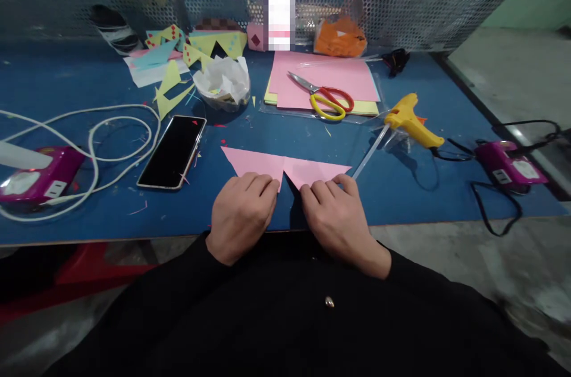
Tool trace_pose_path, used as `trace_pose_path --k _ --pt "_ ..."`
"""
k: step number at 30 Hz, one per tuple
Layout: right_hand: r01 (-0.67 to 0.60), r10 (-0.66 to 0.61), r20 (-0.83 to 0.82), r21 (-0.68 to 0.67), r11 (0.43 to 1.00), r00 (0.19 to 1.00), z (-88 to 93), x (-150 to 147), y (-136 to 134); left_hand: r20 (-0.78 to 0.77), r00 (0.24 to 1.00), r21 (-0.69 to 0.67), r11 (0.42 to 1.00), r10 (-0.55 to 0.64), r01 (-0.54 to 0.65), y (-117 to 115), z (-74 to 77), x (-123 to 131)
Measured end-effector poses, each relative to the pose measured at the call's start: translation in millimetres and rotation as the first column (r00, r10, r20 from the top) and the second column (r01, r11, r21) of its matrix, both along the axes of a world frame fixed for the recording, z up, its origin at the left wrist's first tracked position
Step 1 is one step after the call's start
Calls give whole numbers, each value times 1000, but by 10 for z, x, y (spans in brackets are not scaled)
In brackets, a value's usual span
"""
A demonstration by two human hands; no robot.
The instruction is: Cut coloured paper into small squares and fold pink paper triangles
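A folded pink paper (261, 164) lies near the table's front edge, its upper edge pointed at both ends and a notch open at its lower middle. My left hand (244, 210) has its fingers curled on the left half of the paper. On the right half, my right hand (336, 213) grips the lower edge with bent fingers. Both thumbs are mostly hidden. Scissors (323, 94) with red and yellow handles rest on a stack of pink and yellow sheets (285, 77) beyond the hands.
A phone (172, 152) and white cable (93, 157) lie left. A yellow glue gun (413, 121) and purple power socket (508, 164) are right. Behind are a bowl of scraps (224, 82), yellow cut paper (169, 91) and an orange bundle (341, 38) by the mesh panel.
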State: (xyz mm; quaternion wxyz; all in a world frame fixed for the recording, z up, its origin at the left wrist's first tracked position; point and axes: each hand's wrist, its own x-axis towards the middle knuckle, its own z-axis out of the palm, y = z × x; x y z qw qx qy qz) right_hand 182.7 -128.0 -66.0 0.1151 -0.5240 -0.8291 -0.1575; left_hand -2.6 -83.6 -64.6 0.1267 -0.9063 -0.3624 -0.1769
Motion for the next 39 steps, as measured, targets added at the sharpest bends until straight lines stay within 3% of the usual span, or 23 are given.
trace_pose_path --k 5,9,13,17,27,39 --pt "-55 48 -95 -71 996 994 203 38 49 88 996 -1 1000 -27 27 0 -86 -85" --pt "-171 99 -355 -178 969 929 302 84 332 134 991 4 1000 -22 22 -4 -102 -94" --pt "-301 127 -455 -335 893 882 188 79 674 162 987 -1 1000 3 -3 -14 -73 -100" --pt "-333 127 -474 -380 863 871 82 70 805 195 980 -56 998 44 -34 -21 -65 -135" --pt "-308 21 -602 -378 873 798 -12 50 790 242 934 -307 934 264 -184 90 -58 -132" --pt "-317 -68 -705 -401 859 706 -82 3 802 192 926 -323 912 325 -253 153 -60 -114"
